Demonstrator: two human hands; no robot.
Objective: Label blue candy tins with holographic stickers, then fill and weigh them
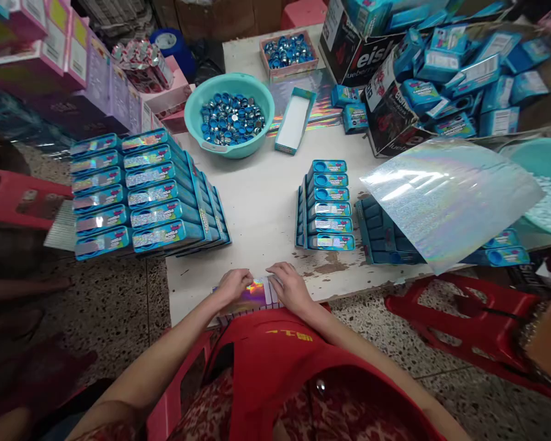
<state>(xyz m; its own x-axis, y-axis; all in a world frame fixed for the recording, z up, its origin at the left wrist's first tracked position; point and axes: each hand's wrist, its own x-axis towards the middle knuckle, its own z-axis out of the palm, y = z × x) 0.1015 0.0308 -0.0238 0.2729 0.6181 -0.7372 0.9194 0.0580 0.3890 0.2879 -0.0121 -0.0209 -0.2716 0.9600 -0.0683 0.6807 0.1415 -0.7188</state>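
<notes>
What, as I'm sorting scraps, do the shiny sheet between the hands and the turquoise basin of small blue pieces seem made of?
Sheet: perhaps plastic film or foil-faced card; glossy, with bright rainbow glints.
Basin: probably moulded plastic; smooth, faintly glossy, uniform in colour with a rounded rim.

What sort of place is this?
It looks like a small packing workshop, though possibly a market stall. The worn white table bears stacked matching blue boxes and a turquoise basin of small blue-and-silver pieces; a printed carton is heaped with blue packets.
</notes>
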